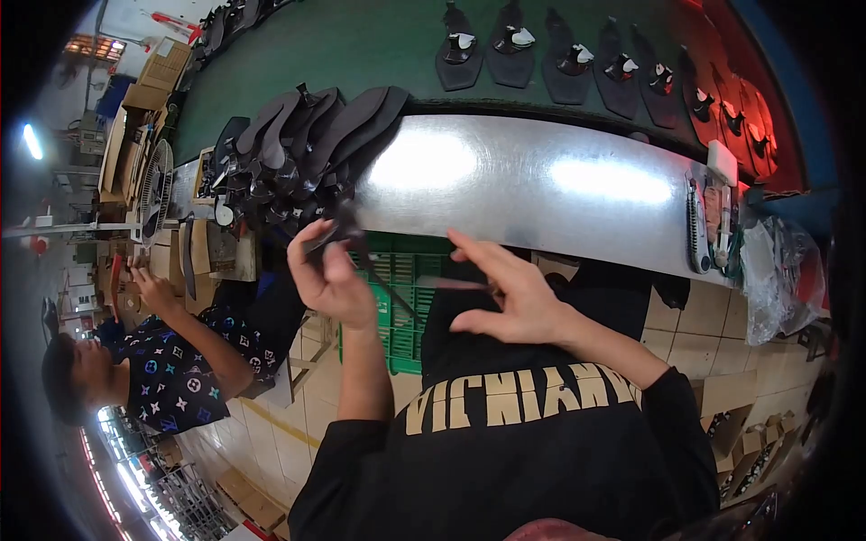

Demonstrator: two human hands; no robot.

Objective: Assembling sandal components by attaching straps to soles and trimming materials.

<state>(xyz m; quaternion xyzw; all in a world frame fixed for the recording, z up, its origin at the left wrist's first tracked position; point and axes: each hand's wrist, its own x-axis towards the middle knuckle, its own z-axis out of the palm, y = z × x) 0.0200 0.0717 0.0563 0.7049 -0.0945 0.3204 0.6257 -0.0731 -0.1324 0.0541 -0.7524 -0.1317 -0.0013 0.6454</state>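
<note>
My left hand (334, 284) is closed on a dark sandal piece (347, 230), blurred by motion, its long thin part slanting down to the right. To the right, my right hand (519, 293) hovers before the bench edge with thumb and forefinger spread. A thin, blurred reddish-brown strip (451, 284) shows beside its fingers; whether the hand holds it is unclear. Beyond my left hand lies a heap of black sandals (316, 135) with dark glossy straps.
A shiny metal bench (532, 171) borders a green belt (361, 45) carrying a row of sandals (510, 59). A box cutter (696, 225) lies at the bench's right end near a plastic bag (780, 279). Below is a green crate (397, 347). A co-worker (180, 361) sits left.
</note>
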